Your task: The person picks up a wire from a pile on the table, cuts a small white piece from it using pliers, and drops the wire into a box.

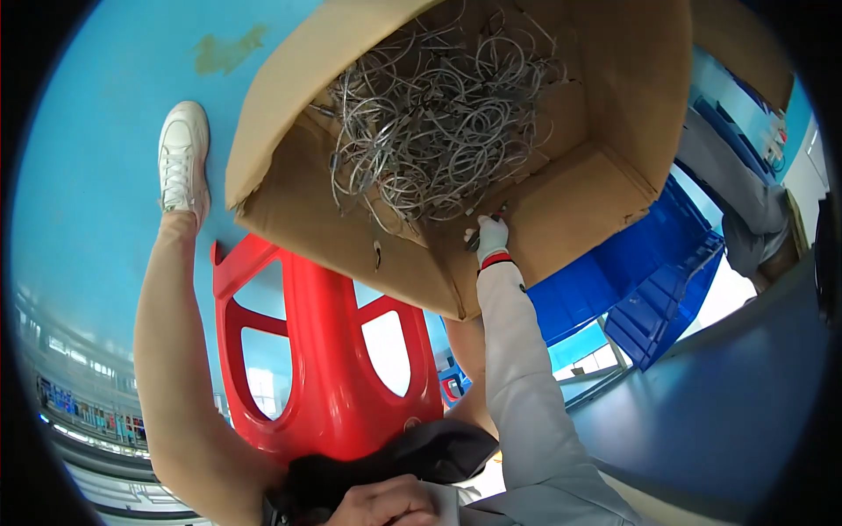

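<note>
My right hand (493, 237), in a white glove with a red cuff band, reaches into the cardboard box (561, 197) by its near wall. Its fingers are closed round a small dark hand tool (473, 240) whose exact kind I cannot make out. Just beyond lies a tangled heap of thin grey cables (438, 123), several with loops and loose ends. My left hand (386, 502) is bare and low at the bottom edge, its fingers curled. Beside its knuckles is a pale flat-edged thing (445, 501); whatever those fingers hold is hidden.
A red plastic stool (324, 368) stands between my legs, below the box. Blue plastic crates (649, 272) are to the right of the box. A person's grey-clad leg (732, 167) shows at the far right. One white shoe (184, 158) rests on the blue floor (96, 193).
</note>
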Demonstrator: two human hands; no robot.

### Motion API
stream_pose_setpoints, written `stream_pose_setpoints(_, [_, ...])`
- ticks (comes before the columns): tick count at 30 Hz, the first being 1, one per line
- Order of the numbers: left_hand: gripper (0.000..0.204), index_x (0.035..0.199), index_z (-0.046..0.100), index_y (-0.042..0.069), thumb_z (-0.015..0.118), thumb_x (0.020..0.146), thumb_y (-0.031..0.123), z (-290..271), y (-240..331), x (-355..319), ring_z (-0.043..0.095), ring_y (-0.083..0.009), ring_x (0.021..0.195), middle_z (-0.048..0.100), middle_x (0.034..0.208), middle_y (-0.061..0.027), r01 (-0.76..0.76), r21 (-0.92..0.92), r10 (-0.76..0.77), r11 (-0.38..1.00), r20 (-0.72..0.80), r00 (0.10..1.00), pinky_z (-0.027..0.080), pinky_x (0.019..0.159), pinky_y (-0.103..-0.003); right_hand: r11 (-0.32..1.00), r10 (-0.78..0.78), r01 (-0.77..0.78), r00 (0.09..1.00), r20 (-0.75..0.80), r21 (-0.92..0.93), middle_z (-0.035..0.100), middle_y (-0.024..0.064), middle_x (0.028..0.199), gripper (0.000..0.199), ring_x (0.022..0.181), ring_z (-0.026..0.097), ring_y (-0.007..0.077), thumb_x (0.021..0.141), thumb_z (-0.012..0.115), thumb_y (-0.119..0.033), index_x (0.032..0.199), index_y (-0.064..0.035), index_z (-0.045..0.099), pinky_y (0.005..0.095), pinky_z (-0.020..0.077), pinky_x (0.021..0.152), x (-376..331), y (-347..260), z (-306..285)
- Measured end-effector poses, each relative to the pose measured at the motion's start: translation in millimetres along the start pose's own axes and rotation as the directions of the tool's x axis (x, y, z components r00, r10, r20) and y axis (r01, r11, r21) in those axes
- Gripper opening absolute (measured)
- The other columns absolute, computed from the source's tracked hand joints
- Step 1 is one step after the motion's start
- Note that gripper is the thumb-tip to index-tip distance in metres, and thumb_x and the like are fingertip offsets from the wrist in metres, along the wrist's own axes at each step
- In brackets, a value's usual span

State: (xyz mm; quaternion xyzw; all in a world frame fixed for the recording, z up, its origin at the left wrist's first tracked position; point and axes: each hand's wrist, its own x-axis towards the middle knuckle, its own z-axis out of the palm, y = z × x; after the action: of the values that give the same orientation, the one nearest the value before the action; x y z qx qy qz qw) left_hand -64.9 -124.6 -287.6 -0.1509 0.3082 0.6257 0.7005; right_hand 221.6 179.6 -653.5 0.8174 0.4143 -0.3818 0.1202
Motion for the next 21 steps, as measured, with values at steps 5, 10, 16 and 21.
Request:
stream_pose_setpoints(5, [0.012, 0.087, 0.056, 0.001, 0.055, 0.097, 0.009, -1.2, -13.6, 21.8, 0.055, -0.0251, 0.071, 0.053, 0.082, -0.0114, 0.01, 0.008, -0.009, 1.0, -0.121, 0.993, 0.045, 0.065, -0.034, 0.997, 0.026, -0.032, 0.996, 0.086, 0.072, 0.06, 0.0157, 0.085, 0.02, 0.051, 0.059, 0.0312, 0.088, 0.057, -0.008, 0.107, -0.0073, 0.052, 0.0458, 0.0491, 0.041, 61.6, -2.1, 3.4])
stream_pose_setpoints(10, [0.012, 0.088, 0.056, 0.002, 0.054, 0.097, 0.01, 6.0, -8.5, 29.8, 0.054, -0.0243, 0.071, 0.052, 0.082, -0.0108, 0.049, 0.021, -0.044, 0.999, -0.223, 0.974, 0.044, 0.065, -0.034, 0.99, 0.048, -0.05, 0.999, 0.02, 0.131, 0.057, 0.0099, 0.07, 0.013, 0.045, 0.053, 0.0243, 0.087, 0.057, -0.005, 0.099, -0.0054, 0.055, 0.0374, 0.0453, 0.039, 64.9, 7.5, 37.4])
stream_pose_setpoints(16, [0.011, 0.091, 0.058, 0.003, 0.053, 0.098, 0.01, 2.3, -9.9, 26.4, 0.056, -0.0257, 0.075, 0.055, 0.086, -0.0124, 0.034, -0.002, -0.034, 0.999, -0.121, 0.992, 0.045, 0.068, -0.034, 0.975, 0.069, -0.064, 0.997, -0.016, 0.214, 0.061, 0.0129, 0.083, 0.01, 0.052, 0.056, 0.0259, 0.088, 0.059, -0.007, 0.097, -0.006, 0.056, 0.0415, 0.0497, 0.046, 27.2, 6.3, -10.4])
stream_pose_setpoints(21, [0.012, 0.101, 0.062, -0.002, 0.055, 0.096, 0.005, 10.4, 10.4, 9.3, 0.062, -0.0221, 0.077, 0.062, 0.087, -0.0122, 0.111, 0.116, -0.099, 0.987, -0.104, 0.99, 0.05, 0.071, -0.03, 0.948, 0.119, -0.171, 0.973, 0.199, 0.269, 0.06, 0.0139, 0.091, 0.011, 0.07, 0.059, 0.0283, 0.09, 0.058, -0.01, 0.099, -0.0057, 0.054, 0.0446, 0.0528, 0.065, -68.5, -21.5, -58.8])
